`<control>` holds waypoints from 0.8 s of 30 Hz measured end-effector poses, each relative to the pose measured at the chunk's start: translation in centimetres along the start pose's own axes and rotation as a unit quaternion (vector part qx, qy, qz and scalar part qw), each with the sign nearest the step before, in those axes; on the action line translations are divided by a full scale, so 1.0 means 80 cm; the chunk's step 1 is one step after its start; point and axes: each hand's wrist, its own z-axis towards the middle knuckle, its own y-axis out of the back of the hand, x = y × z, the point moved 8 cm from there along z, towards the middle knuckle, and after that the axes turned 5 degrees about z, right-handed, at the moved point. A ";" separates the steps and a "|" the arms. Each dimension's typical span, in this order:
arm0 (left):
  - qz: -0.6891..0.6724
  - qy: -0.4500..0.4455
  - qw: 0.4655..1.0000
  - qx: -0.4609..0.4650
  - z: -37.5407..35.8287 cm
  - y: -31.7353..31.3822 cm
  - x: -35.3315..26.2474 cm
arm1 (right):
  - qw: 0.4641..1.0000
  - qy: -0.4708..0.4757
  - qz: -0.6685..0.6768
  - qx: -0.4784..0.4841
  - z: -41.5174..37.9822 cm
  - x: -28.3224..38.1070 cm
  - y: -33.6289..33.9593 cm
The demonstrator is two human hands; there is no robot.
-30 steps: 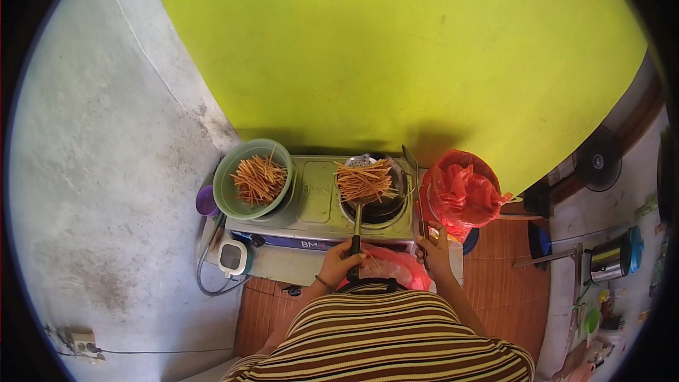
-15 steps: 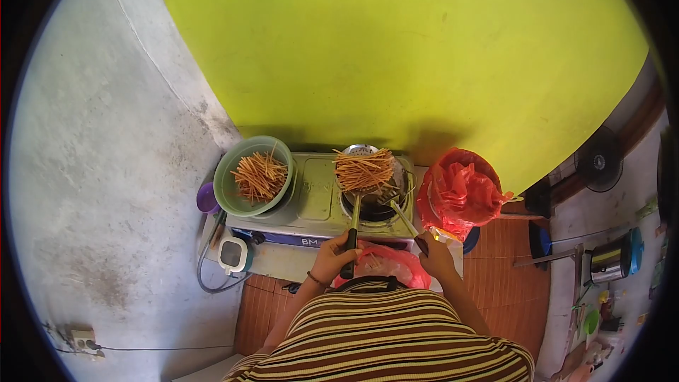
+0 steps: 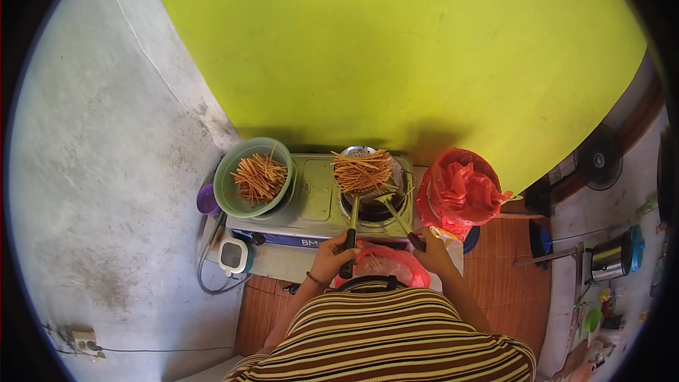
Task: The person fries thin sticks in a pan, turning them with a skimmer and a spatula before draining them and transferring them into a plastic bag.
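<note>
My left hand (image 3: 330,257) is closed round the dark handle of a skimmer (image 3: 355,213). A heap of thin brown fried sticks (image 3: 362,172) lies on the skimmer's head, above a dark pan (image 3: 375,211) on the stove's right burner. My right hand (image 3: 433,251) is wrapped round the handle of a spatula (image 3: 399,219), whose metal end is at the pan, close to the sticks. Much of the pan is hidden under the skimmer and its load. On the stove's left side, a green basin (image 3: 225,194) holds more of the fried sticks (image 3: 259,177).
The two-burner stove (image 3: 317,182) stands against a yellow-green wall. To its right is a container lined with a red plastic bag (image 3: 463,194). Another pinkish bag (image 3: 389,263) lies right before my body. A purple cup (image 3: 207,199) and a white-lidded container (image 3: 233,255) are at left.
The spatula in my right hand has shifted slightly left, its end now nearer the skimmer. My left hand and the loaded skimmer stay almost in place.
</note>
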 end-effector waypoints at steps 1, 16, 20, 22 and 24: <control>-0.001 0.000 1.000 -0.001 0.000 0.000 0.000 | 1.000 -0.004 -0.002 0.008 0.002 -0.005 -0.005; 0.014 0.011 1.000 0.007 -0.002 -0.002 0.002 | 0.957 -0.134 0.258 -0.001 0.030 -0.051 -0.033; 0.015 0.022 1.000 0.006 -0.001 -0.001 0.002 | 0.943 -0.152 0.294 -0.020 0.031 -0.063 -0.032; 0.016 0.015 1.000 0.011 0.002 0.000 0.003 | 0.928 -0.170 0.331 -0.018 0.030 -0.065 -0.037; 0.016 0.012 1.000 0.013 0.002 0.000 0.003 | 0.916 -0.187 0.355 -0.007 0.028 -0.066 -0.043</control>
